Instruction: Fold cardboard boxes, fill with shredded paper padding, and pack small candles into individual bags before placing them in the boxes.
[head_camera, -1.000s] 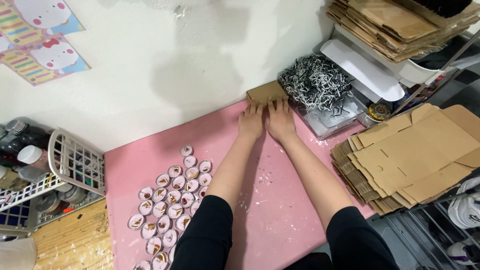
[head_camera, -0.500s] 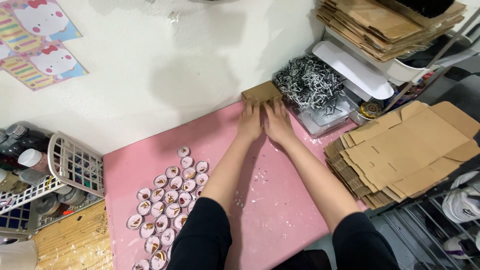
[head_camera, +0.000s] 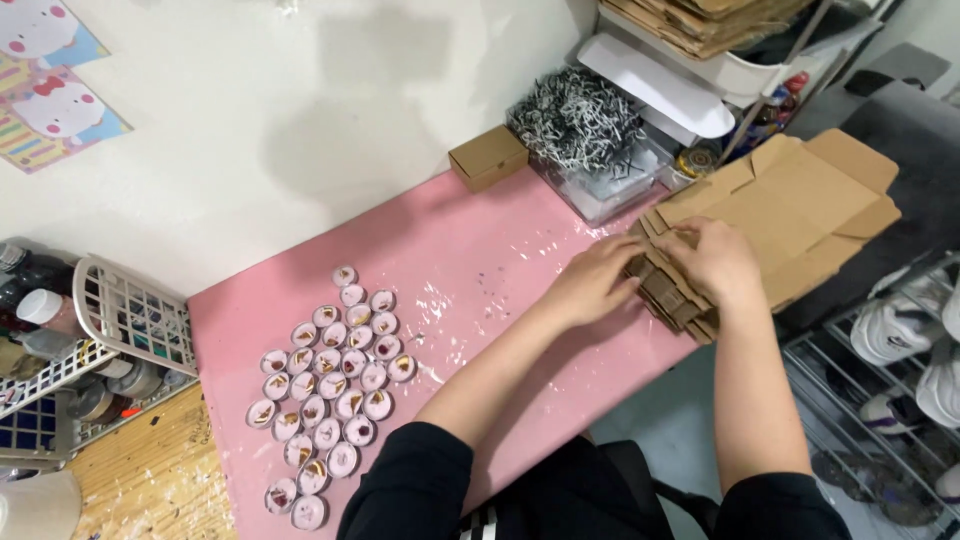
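Both my hands are at a stack of flat brown cardboard box blanks at the right edge of the pink table. My left hand presses against the stack's near-left edge. My right hand rests on top of the stack, its fingers curled over the edge of the blanks. A small folded brown box stands alone against the white wall at the table's far side. Several small round pink-rimmed items lie in a cluster on the table's left part.
A clear tub of black-and-white shredded paper stands beside the small box. A white wire basket with bottles is at the left. More cardboard blanks lie on a shelf at top right. Shoes sit on a rack below right.
Both hands left the small box by the wall and moved right to the stack of cardboard blanks. The camera view swung right with them.
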